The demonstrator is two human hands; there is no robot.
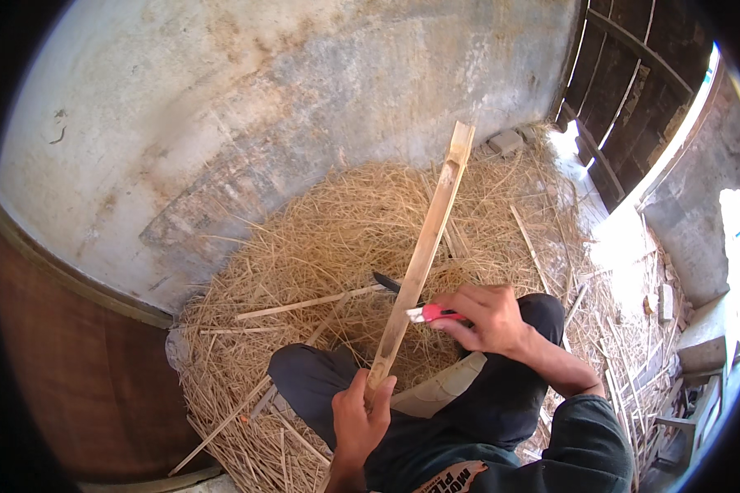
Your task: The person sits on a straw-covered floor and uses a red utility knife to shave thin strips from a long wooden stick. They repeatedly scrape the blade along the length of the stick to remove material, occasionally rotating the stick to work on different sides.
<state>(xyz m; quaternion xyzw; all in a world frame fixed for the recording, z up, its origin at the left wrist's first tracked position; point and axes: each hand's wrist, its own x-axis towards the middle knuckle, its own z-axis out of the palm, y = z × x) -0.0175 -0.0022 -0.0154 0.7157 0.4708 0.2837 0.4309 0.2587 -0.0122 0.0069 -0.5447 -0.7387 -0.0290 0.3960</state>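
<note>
A long split bamboo strip (426,246) slants up and away from my lap, its hollow side facing me and a node ridge near the far end. My left hand (360,419) is closed around its near end. In my right hand (489,319), fingers wrapped round it, is a red utility knife (444,313). Its pale tip is at the strip's right edge; whether it touches cannot be made out. Behind the strip a dark blade (385,282) pokes out to the left, its other end hidden. A wide, pale bamboo-like piece (440,388) lies between my legs.
Straw and bamboo shavings (329,222) cover the floor around my crossed legs, with thin strips (300,304) scattered over them. A stained wall (304,107) rises ahead. A brick (506,142) sits by its base. Dark wooden planks (625,90) stand at the far right, a brown panel (82,361) at left.
</note>
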